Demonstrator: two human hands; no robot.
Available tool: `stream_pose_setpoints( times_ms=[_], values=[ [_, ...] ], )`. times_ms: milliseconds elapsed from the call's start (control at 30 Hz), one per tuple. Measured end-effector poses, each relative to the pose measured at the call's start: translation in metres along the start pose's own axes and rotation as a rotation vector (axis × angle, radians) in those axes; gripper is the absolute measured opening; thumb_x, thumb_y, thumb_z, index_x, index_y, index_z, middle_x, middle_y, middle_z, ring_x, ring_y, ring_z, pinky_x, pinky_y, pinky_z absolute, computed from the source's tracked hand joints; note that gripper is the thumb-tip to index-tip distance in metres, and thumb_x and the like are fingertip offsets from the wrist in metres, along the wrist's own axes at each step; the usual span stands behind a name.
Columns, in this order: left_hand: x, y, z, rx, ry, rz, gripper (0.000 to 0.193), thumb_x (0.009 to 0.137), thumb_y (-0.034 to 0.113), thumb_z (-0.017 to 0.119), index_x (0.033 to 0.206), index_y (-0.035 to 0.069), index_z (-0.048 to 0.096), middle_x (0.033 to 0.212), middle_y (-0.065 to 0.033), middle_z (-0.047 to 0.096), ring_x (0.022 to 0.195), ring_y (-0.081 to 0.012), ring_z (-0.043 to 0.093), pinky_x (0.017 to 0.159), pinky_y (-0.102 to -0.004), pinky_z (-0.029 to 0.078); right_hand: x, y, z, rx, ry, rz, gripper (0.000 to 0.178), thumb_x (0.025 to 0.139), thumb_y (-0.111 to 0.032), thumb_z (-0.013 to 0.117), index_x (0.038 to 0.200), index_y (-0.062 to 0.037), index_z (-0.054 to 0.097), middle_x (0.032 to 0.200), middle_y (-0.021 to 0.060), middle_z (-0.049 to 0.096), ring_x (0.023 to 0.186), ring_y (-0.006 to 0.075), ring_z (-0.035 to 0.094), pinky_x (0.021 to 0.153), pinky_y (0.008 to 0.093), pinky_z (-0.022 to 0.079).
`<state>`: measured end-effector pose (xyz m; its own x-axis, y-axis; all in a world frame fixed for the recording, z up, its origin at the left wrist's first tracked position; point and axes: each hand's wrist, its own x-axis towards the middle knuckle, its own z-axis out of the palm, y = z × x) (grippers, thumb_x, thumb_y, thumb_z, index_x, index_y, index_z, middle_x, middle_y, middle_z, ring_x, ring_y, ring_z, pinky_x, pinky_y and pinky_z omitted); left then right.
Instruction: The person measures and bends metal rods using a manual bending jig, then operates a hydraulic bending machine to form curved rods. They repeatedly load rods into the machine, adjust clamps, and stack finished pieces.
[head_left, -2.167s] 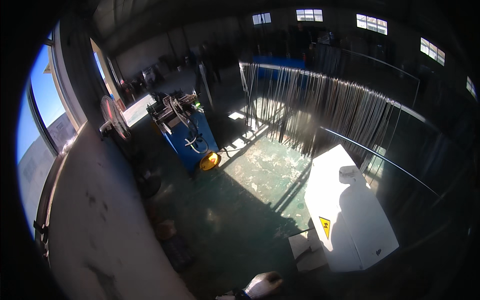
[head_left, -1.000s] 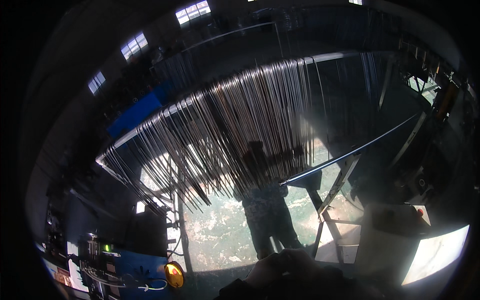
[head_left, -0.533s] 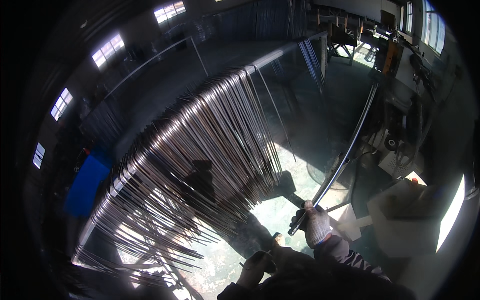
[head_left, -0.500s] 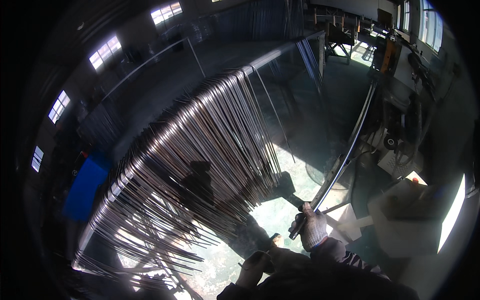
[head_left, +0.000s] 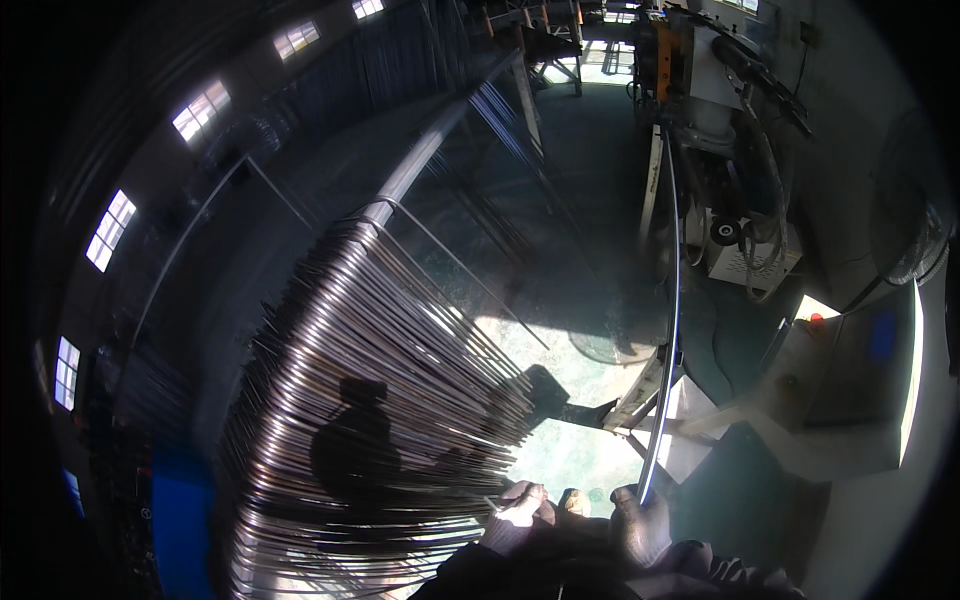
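Observation:
My right hand (head_left: 641,524), in a light work glove, is closed around the near end of a long, shiny metal rod (head_left: 671,310). The rod stretches away from me and looks bowed in this view. To the left, my gloved left hand (head_left: 517,517) is closed beside the lower ends of the hanging rods. A thin tip pokes out at its fingers, but what it holds is hard to make out. Many bent metal rods (head_left: 350,330) hang side by side over a rack beam (head_left: 425,150), their ends sloping toward me.
A blue panel (head_left: 182,525) stands at the lower left. On the right are a pale machine box (head_left: 750,255) with cables, a cabinet (head_left: 840,390) with a red button, and a round fan (head_left: 910,215). A narrow stand (head_left: 635,395) sits under the long rod. My shadow falls across the rods.
The view has turned right, so the rack has shifted left and down. Both hands now sit closer together and lower in the picture. The right hand keeps its hold on the long rod.

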<state>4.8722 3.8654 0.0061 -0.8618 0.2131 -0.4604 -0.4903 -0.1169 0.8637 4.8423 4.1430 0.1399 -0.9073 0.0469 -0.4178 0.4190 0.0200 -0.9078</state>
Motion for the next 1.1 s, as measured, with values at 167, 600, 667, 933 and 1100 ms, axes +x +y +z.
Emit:
stream_pose_setpoints(
  times_ms=[167, 600, 667, 933, 1100],
  values=[
    [0.043, 0.133, 0.04, -0.153, -0.028, -0.134, 0.032, 0.124, 0.016, 0.058, 0.094, 0.009, 0.068, 0.092, -0.0081, 0.076, 0.086, -0.0163, 0.067, 0.083, -0.0341, 0.056, 0.003, -0.003, 0.013, -0.109, 0.157, 0.015, 0.038, 0.105, -0.031, 0.082, 0.12, 0.0039, 0.075, 0.087, 0.0087, 0.073, 0.079, 0.0233, 0.071, 0.073, 0.0412, 0.058],
    [0.231, 0.19, -0.062, -0.23, -0.223, -0.204, 0.023, 0.12, 0.025, 0.068, 0.107, 0.006, 0.071, 0.085, -0.0074, 0.078, 0.073, -0.0169, 0.076, 0.067, -0.033, 0.063, -0.001, -0.079, 0.049, -0.426, 0.34, 0.345, 0.056, 0.106, -0.043, 0.08, 0.14, 0.0006, 0.07, 0.123, 0.0346, 0.075, 0.12, 0.0475, 0.075, 0.104, 0.0568, 0.061],
    [0.266, 0.198, -0.071, -0.19, -0.197, -0.183, 0.022, 0.12, 0.025, 0.069, 0.11, 0.005, 0.073, 0.085, -0.0076, 0.078, 0.071, -0.0173, 0.075, 0.065, -0.0332, 0.063, 0.012, -0.051, 0.046, -0.762, 0.463, 0.058, 0.088, 0.103, -0.075, 0.075, 0.143, 0.0028, 0.065, 0.123, 0.0238, 0.077, 0.119, 0.0445, 0.076, 0.105, 0.0526, 0.061],
    [0.404, 0.256, -0.095, 0.056, -0.097, -0.125, 0.025, 0.122, 0.03, 0.065, 0.115, 0.008, 0.075, 0.085, -0.0059, 0.076, 0.071, -0.0156, 0.072, 0.067, -0.0323, 0.061, 0.217, -0.069, -0.003, -1.072, 0.368, -0.246, 0.125, 0.093, -0.083, 0.066, 0.165, 0.0156, 0.038, 0.167, 0.0434, 0.042, 0.156, 0.06, 0.042, 0.131, 0.0677, 0.035],
    [0.476, 0.36, -0.081, 0.151, -0.075, 0.054, 0.019, 0.119, 0.023, 0.066, 0.114, 0.006, 0.073, 0.092, -0.0043, 0.075, 0.084, -0.0151, 0.071, 0.08, -0.0334, 0.06, 0.33, -0.165, 0.015, -1.186, 0.347, -0.138, 0.138, 0.086, -0.065, 0.091, 0.173, 0.0165, 0.022, 0.176, 0.0419, 0.031, 0.167, 0.0605, 0.028, 0.141, 0.0668, 0.019]
  ],
)
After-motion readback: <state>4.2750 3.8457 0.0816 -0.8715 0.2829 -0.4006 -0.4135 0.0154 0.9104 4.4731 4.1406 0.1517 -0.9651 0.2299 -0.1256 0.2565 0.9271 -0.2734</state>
